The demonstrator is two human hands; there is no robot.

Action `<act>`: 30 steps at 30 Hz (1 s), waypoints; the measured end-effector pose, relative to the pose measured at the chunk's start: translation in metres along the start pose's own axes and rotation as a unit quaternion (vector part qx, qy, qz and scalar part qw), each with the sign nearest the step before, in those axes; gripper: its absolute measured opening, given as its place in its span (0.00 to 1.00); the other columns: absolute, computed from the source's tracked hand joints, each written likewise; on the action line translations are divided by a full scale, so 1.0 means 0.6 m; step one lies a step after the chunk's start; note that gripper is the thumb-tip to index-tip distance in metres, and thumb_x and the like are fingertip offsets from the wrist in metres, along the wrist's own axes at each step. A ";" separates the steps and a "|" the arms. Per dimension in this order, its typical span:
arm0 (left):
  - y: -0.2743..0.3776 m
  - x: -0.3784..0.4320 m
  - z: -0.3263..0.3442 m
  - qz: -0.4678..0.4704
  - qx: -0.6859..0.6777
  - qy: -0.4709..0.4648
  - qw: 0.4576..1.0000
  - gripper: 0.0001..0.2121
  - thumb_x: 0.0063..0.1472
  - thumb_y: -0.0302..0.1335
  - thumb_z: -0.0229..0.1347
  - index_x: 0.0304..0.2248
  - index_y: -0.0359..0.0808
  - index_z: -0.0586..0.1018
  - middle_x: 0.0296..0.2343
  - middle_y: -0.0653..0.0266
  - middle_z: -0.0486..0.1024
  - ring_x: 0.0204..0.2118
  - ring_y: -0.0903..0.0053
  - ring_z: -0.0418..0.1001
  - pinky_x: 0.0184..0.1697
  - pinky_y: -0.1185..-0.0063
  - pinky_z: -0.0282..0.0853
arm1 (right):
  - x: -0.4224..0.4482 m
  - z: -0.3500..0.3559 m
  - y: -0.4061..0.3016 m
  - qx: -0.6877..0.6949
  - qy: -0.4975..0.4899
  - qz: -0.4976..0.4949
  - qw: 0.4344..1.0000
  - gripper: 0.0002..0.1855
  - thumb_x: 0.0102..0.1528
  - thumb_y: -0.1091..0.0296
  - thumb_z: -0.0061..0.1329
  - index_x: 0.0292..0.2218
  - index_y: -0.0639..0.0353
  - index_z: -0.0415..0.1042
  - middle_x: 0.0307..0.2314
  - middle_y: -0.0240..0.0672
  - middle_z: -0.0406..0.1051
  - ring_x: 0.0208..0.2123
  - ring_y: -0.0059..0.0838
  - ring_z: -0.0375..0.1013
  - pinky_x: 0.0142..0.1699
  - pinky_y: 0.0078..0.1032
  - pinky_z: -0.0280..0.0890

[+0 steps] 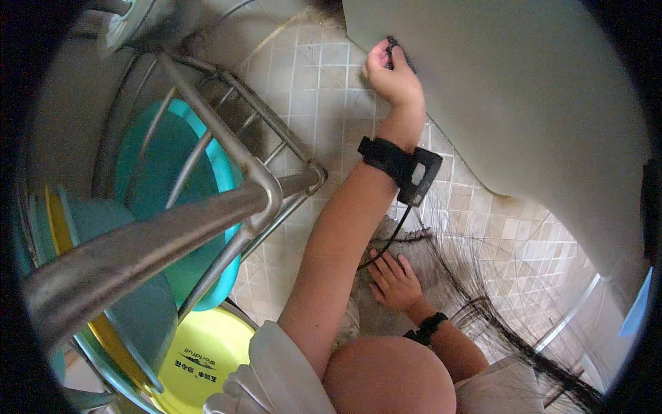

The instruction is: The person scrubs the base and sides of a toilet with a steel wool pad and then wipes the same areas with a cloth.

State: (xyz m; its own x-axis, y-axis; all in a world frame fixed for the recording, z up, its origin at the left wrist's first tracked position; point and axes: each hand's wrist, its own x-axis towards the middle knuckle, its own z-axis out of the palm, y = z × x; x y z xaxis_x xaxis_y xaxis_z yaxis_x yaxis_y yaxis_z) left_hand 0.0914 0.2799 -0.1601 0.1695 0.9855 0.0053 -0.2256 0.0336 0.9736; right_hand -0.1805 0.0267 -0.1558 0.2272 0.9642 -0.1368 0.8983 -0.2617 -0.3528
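My left hand [394, 72] reaches far forward, its fingers closed around a dark mesh scourer [391, 50], probably steel wool. It is at the edge of a large smooth pale panel [496, 93]; whether the scourer touches the panel I cannot tell. A black strap with a small box-like device [418, 176] is on that wrist, and a cable runs down from it. Nearer to me, my right hand [397, 282] rests with spread fingers on grey cloth [382, 321] with a gathered edge. A black band [432, 326] circles the right wrist. Nothing shows in the right hand.
At left stands a tubular metal rack [207, 207] with a turquoise basin [227, 155], a yellow basin [201, 352] bearing writing, and grey-blue basins [139, 305]. Small beige tiles [331, 67] cover the surface beyond. Long dark hair [496, 315] hangs at right. A bare knee [390, 375] is below.
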 end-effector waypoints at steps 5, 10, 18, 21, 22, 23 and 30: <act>0.050 -0.097 -0.045 -0.048 -0.097 -0.081 0.991 0.19 0.50 0.16 0.52 0.43 0.33 0.65 0.40 0.58 0.62 0.43 0.71 0.63 0.46 0.76 0.60 | 0.002 0.006 0.001 -0.011 0.018 -0.006 1.000 0.21 0.50 0.51 0.41 0.42 0.52 0.68 0.48 0.36 0.59 0.52 0.35 0.54 0.58 0.40 0.43; 0.052 -0.147 -0.086 0.130 0.092 -0.192 0.968 0.25 0.47 0.14 0.54 0.47 0.33 0.64 0.44 0.57 0.58 0.43 0.71 0.64 0.43 0.77 0.65 | -0.003 0.015 -0.001 0.022 0.051 0.000 0.998 0.18 0.49 0.52 0.42 0.37 0.53 0.70 0.44 0.35 0.64 0.48 0.35 0.59 0.57 0.40 0.45; 0.067 -0.071 -0.034 0.103 0.065 -0.124 0.985 0.18 0.47 0.15 0.55 0.39 0.29 0.66 0.33 0.60 0.67 0.36 0.75 0.67 0.40 0.80 0.64 | -0.008 0.017 0.003 0.000 0.049 -0.005 0.999 0.26 0.49 0.54 0.45 0.48 0.53 0.63 0.51 0.34 0.57 0.55 0.31 0.52 0.58 0.37 0.42; 0.061 0.083 -0.010 0.168 0.034 -0.033 0.985 0.13 0.53 0.20 0.51 0.40 0.29 0.67 0.32 0.59 0.70 0.35 0.76 0.67 0.39 0.80 0.64 | 0.005 -0.006 -0.006 -0.038 0.045 -0.001 0.998 0.24 0.49 0.53 0.44 0.47 0.52 0.65 0.52 0.34 0.56 0.55 0.30 0.52 0.58 0.37 0.42; 0.060 0.114 -0.004 0.130 0.004 -0.033 0.991 0.12 0.59 0.24 0.48 0.42 0.29 0.67 0.32 0.58 0.71 0.34 0.76 0.68 0.39 0.80 0.64 | 0.005 -0.007 -0.007 -0.029 0.046 0.001 0.999 0.24 0.49 0.53 0.44 0.46 0.52 0.65 0.52 0.34 0.56 0.55 0.30 0.52 0.59 0.36 0.42; 0.060 0.129 -0.008 0.137 0.010 -0.030 0.990 0.12 0.59 0.24 0.48 0.42 0.29 0.67 0.32 0.58 0.71 0.34 0.76 0.68 0.39 0.80 0.64 | 0.009 -0.009 -0.013 -0.014 0.049 -0.007 0.999 0.23 0.50 0.53 0.44 0.46 0.52 0.66 0.52 0.34 0.55 0.55 0.30 0.52 0.59 0.36 0.42; 0.051 -0.126 -0.044 0.105 0.037 -0.118 0.987 0.22 0.50 0.17 0.54 0.46 0.32 0.65 0.40 0.58 0.64 0.39 0.72 0.66 0.41 0.79 0.65 | -0.013 0.018 -0.009 -0.030 0.022 -0.013 0.999 0.22 0.50 0.50 0.42 0.44 0.51 0.66 0.50 0.35 0.58 0.54 0.32 0.53 0.58 0.37 0.44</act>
State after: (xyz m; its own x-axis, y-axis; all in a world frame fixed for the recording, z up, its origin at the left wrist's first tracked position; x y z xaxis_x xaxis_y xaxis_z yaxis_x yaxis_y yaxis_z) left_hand 0.0467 0.2111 -0.1369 0.3474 0.9028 0.2536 -0.2113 -0.1881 0.9592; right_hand -0.1911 0.0201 -0.1628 0.2192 0.9718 -0.0868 0.9247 -0.2353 -0.2993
